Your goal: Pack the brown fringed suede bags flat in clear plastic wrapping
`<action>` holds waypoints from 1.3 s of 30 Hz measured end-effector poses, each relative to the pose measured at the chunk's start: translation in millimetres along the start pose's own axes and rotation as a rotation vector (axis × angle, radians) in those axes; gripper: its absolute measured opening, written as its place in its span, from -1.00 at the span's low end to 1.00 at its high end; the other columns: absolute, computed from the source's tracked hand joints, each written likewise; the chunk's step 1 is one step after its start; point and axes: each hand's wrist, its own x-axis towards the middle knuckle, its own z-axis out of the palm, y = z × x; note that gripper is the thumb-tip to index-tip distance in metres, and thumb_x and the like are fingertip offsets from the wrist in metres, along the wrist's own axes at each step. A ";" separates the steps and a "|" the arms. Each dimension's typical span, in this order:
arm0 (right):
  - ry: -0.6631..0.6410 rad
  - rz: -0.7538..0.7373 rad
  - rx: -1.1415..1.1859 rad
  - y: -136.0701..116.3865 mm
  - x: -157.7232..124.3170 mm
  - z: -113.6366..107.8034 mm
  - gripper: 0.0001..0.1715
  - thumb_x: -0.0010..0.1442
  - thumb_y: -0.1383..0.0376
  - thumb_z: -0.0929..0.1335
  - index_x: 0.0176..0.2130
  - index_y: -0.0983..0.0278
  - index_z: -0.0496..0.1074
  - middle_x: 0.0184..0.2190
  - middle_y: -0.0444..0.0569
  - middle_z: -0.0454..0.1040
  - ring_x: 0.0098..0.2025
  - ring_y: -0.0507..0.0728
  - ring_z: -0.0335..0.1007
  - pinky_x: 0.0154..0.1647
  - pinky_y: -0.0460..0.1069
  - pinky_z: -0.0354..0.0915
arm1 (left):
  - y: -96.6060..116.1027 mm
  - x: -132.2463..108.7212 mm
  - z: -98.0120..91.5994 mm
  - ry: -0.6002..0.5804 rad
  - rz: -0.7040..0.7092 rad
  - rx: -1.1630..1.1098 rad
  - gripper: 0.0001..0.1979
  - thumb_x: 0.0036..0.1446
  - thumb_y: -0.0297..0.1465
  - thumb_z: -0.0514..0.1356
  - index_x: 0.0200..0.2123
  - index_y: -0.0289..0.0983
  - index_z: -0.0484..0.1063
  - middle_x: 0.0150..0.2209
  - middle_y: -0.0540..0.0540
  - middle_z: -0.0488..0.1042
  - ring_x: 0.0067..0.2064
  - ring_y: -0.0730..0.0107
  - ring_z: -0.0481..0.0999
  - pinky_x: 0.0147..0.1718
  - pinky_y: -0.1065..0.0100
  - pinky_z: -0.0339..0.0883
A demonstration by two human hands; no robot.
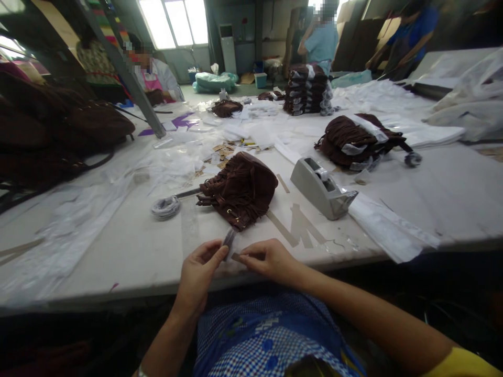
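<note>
Low in the centre of the frame, your left hand [202, 264], with the strap [229, 239] in its fingers, is just beside your right hand [271, 257], which pinches a tape piece [237, 257]. Beyond them on the table [129, 262], mid-frame, you have a bag [251, 183], a coil [165, 208] to its left and cards [223, 153] behind it. Right of the bag stands the tape dispenser [318, 188], strips [301, 228] lying to its lower left. Behind the dispenser is a bundle [351, 140]; farther back, upper right of centre, a stack [304, 91]. A heap of bags [51, 125] occupies the upper left.
</note>
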 end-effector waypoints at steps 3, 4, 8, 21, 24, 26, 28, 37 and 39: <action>0.057 0.042 0.057 2.2 5.9 5.0 -0.70 0.22 0.17 0.34 -0.40 0.30 0.57 -0.53 -0.14 0.47 -0.49 0.02 0.31 -0.44 -0.11 0.18 | 2.8 -2.7 4.1 -0.007 0.038 0.018 -0.60 -0.15 -0.24 0.46 -0.22 -0.29 0.59 -0.27 -0.10 0.62 -0.24 0.31 0.56 -0.26 0.40 0.41; 0.079 0.067 0.086 3.2 8.7 7.2 -0.72 0.20 0.19 0.35 -0.40 0.29 0.57 -0.55 -0.15 0.46 -0.50 0.01 0.31 -0.46 -0.11 0.18 | 3.3 -3.4 5.8 -0.012 0.051 0.026 -0.62 -0.14 -0.24 0.45 -0.22 -0.28 0.59 -0.26 -0.10 0.62 -0.23 0.30 0.57 -0.22 0.38 0.42; 0.089 0.194 0.338 5.4 16.6 16.0 -0.68 0.08 0.09 0.44 -0.50 0.29 0.52 -0.62 -0.18 0.37 -0.53 0.00 0.26 -0.47 -0.12 0.18 | 2.5 -3.6 10.0 0.004 0.087 0.045 -0.64 -0.12 -0.26 0.44 -0.23 -0.29 0.59 -0.24 -0.12 0.63 -0.20 0.25 0.58 -0.17 0.33 0.44; 0.120 0.448 0.960 -0.4 16.9 32.7 -0.71 -0.06 0.17 0.54 -0.33 0.28 0.58 -0.42 -0.13 0.42 -0.42 -0.03 0.21 -0.38 -0.11 0.17 | 4.1 -2.8 10.1 -0.042 0.116 -0.020 -0.73 0.00 -0.29 0.38 -0.20 -0.24 0.61 -0.18 -0.07 0.61 -0.11 0.27 0.55 -0.07 0.35 0.38; 0.115 0.454 1.111 2.5 17.4 35.9 -0.77 -0.05 0.28 0.52 -0.31 0.26 0.57 -0.34 -0.10 0.47 -0.34 0.01 0.27 -0.37 -0.12 0.19 | 5.5 -2.4 10.2 -0.063 0.171 -0.024 -0.77 0.02 -0.30 0.36 -0.22 -0.24 0.61 -0.14 -0.09 0.56 -0.11 0.28 0.53 -0.09 0.38 0.38; 0.130 0.487 1.192 3.3 15.6 35.6 -0.78 -0.03 0.30 0.50 -0.28 0.25 0.57 -0.27 -0.08 0.50 -0.27 0.05 0.32 -0.32 -0.10 0.23 | 5.3 -1.1 9.7 -0.040 0.199 -0.042 -0.78 0.00 -0.31 0.37 -0.25 -0.25 0.61 -0.09 -0.10 0.52 -0.10 0.29 0.53 -0.10 0.39 0.39; 0.138 0.511 1.230 2.2 13.2 34.5 -0.77 0.03 0.24 0.49 -0.25 0.26 0.56 -0.23 -0.05 0.50 -0.21 0.07 0.35 -0.28 -0.09 0.26 | 4.0 0.5 8.7 -0.011 0.197 -0.078 -0.78 -0.03 -0.31 0.39 -0.28 -0.25 0.62 -0.07 -0.09 0.48 -0.12 0.31 0.54 -0.12 0.40 0.40; 0.157 0.415 1.036 -6.3 14.0 42.5 -0.65 -0.09 0.13 0.58 -0.37 0.32 0.56 -0.47 -0.18 0.34 -0.44 -0.06 0.20 -0.39 -0.14 0.18 | -2.8 -0.4 9.9 -0.056 0.181 -0.121 -0.77 0.00 -0.31 0.38 -0.27 -0.30 0.58 -0.14 -0.10 0.53 -0.14 0.31 0.55 -0.11 0.38 0.41; 0.156 0.411 1.032 -5.9 14.4 44.1 -0.63 -0.07 0.13 0.57 -0.33 0.32 0.56 -0.48 -0.19 0.33 -0.46 -0.07 0.19 -0.40 -0.13 0.17 | -2.4 -1.5 11.7 -0.040 0.151 -0.148 -0.71 -0.01 -0.30 0.39 -0.21 -0.29 0.53 -0.16 -0.10 0.55 -0.20 0.34 0.57 -0.18 0.39 0.43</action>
